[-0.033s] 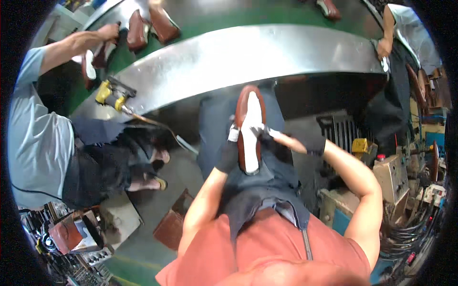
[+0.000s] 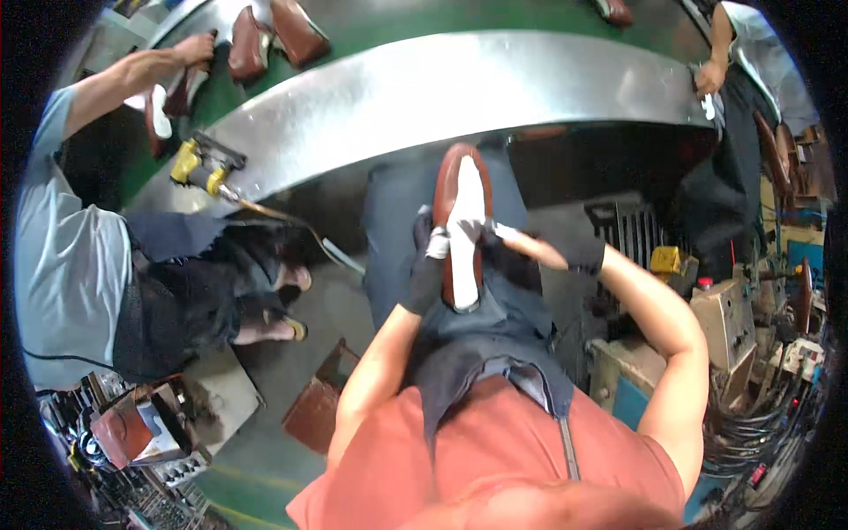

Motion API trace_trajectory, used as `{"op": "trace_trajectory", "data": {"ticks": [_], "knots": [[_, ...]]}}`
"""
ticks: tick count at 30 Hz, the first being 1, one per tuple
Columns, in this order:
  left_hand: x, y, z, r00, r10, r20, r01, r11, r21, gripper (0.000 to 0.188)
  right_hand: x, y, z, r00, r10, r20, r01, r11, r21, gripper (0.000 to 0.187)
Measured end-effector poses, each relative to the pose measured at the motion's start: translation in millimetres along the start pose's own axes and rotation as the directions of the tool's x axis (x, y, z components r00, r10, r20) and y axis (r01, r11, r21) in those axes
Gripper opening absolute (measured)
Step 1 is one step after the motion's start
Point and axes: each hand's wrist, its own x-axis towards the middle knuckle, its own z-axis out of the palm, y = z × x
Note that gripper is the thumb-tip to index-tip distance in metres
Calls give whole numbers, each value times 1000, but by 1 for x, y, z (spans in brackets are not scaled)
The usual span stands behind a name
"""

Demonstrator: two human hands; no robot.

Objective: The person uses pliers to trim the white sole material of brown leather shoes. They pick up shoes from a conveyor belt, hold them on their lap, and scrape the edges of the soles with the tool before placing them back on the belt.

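A brown leather shoe lies lengthwise over my lap, its white underside facing up and its toe pointing away from me. My left hand, in a black covering with white wrapping on a finger, is closed on the shoe's left edge. From the right, my right hand reaches to the middle of the white underside, with a black cuff at the wrist. Its fingers are bent together, and a small dark tip shows by the shoe; blur hides what it is.
A curved metal ledge runs ahead, with a green surface behind bearing brown shoes. A yellow air tool with a hose rests on its left. One co-worker stands left, another far right. Machinery stands at right.
The surroundings and the shoe sit slightly higher in the picture. Both my hands keep nearly the same place on the shoe.
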Motion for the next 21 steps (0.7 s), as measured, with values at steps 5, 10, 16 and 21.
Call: {"op": "trace_trajectory", "data": {"ticks": [5, 10, 16, 21], "knots": [[-26, 5, 15, 955, 256, -152, -61, 668, 742, 69, -13, -51, -27, 996, -39, 75, 59, 956, -289, 49], [-42, 46, 26, 986, 160, 48, -150, 722, 676, 85, -4, -58, -16, 977, -136, 162, 196, 869, -453, 40], [-42, 5, 5, 972, 219, 81, -200, 605, 771, 86, 25, -12, 15, 909, -393, 139, 355, 557, -751, 40], [-16, -45, -2, 966, 93, -239, -84, 995, 47, 63, 48, 0, -4, 755, -585, 298, 582, 386, -716, 46]]}}
